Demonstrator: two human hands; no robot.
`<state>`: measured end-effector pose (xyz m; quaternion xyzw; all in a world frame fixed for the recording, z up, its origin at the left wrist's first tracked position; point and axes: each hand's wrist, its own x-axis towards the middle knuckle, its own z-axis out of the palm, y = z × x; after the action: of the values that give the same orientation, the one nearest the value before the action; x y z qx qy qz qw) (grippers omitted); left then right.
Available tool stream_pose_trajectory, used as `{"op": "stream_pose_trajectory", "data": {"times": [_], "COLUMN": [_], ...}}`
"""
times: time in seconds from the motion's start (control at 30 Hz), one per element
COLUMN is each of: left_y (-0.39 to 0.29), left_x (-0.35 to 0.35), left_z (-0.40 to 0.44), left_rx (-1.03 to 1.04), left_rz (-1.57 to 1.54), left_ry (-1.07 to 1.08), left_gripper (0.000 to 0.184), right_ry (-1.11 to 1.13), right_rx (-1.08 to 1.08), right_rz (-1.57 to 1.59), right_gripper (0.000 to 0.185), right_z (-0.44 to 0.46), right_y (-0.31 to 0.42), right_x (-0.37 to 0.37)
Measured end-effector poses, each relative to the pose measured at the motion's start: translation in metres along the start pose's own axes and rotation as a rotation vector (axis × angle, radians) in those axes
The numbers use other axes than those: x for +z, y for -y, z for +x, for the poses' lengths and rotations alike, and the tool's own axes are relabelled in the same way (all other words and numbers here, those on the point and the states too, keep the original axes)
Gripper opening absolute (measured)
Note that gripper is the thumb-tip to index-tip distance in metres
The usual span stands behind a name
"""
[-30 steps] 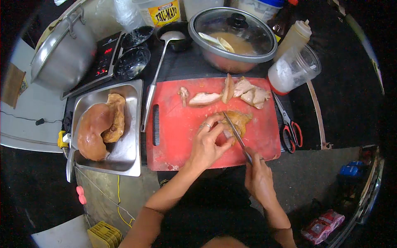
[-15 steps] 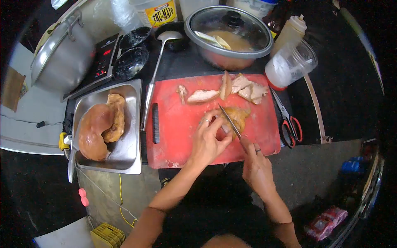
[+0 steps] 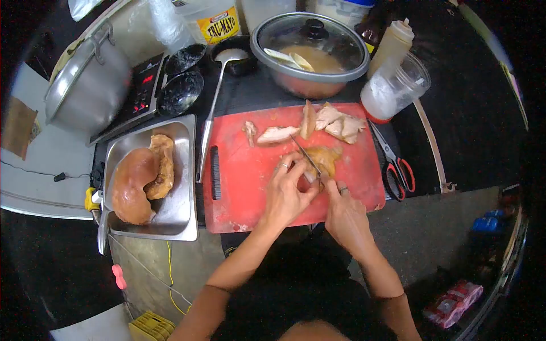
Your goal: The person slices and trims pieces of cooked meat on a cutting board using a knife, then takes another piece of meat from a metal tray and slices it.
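In my right hand (image 3: pixel 348 219) is a knife (image 3: pixel 307 152), its blade slanting up and left across a golden-brown piece of cooked meat (image 3: pixel 330 158). My left hand (image 3: pixel 286 184) closes its curled fingertips on the left side of this piece, beside the blade. Both lie on a red cutting board (image 3: pixel 242 182). Farther back on the board are a long pale slice of meat (image 3: pixel 277 134), an upright-lying strip (image 3: pixel 307 120), several overlapping pale slices (image 3: pixel 347 128) and a small scrap (image 3: pixel 249 131). The cut itself is partly hidden by my fingers.
Left of the board, a metal tray (image 3: pixel 189 199) holds large browned meat pieces (image 3: pixel 133 184). A ladle (image 3: pixel 209 122) lies between them. Scissors (image 3: pixel 392 162) rest at the right edge. Behind stand a lidded pot (image 3: pixel 310 79), a plastic container (image 3: pixel 395 88), a squeeze bottle (image 3: pixel 391 45) and black bowls (image 3: pixel 181 94).
My right hand has moved slightly left with the knife, whose blade now reaches farther up and left over the meat. My left hand stays on the piece. The whole view has shifted slightly.
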<state>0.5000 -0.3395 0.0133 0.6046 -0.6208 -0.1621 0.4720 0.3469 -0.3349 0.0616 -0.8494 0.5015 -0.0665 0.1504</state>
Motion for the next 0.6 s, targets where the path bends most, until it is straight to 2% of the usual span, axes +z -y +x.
{"op": "stream_pose_trajectory", "data": {"times": [0.13, 0.23, 0.33, 0.43, 0.6], "left_y": [-0.006, -0.005, -0.005, -0.006, -0.010], "left_x": [0.001, 0.004, 0.002, 0.002, 0.002], "left_z": [-0.002, 0.000, -0.001, 0.001, 0.000], "left_rx": [0.005, 0.010, 0.047, 0.042, 0.010], "left_rz": [0.026, -0.020, -0.008, -0.036, -0.007], "left_ry": [-0.006, -0.029, -0.015, -0.023, -0.010], "left_gripper": [0.032, 0.032, 0.031, 0.029, 0.030], "right_ry": [0.002, 0.052, 0.114, 0.019, 0.067], "right_rx": [-0.008, 0.082, 0.133, 0.033, 0.012], "right_rz": [-0.004, 0.010, 0.005, 0.003, 0.000], "right_gripper": [0.056, 0.047, 0.047, 0.055, 0.056], "right_z": [-0.010, -0.034, -0.041, -0.026, -0.001], "right_y": [-0.003, 0.000, -0.005, -0.005, 0.000], "right_x": [-0.004, -0.019, -0.017, -0.011, -0.008]}}
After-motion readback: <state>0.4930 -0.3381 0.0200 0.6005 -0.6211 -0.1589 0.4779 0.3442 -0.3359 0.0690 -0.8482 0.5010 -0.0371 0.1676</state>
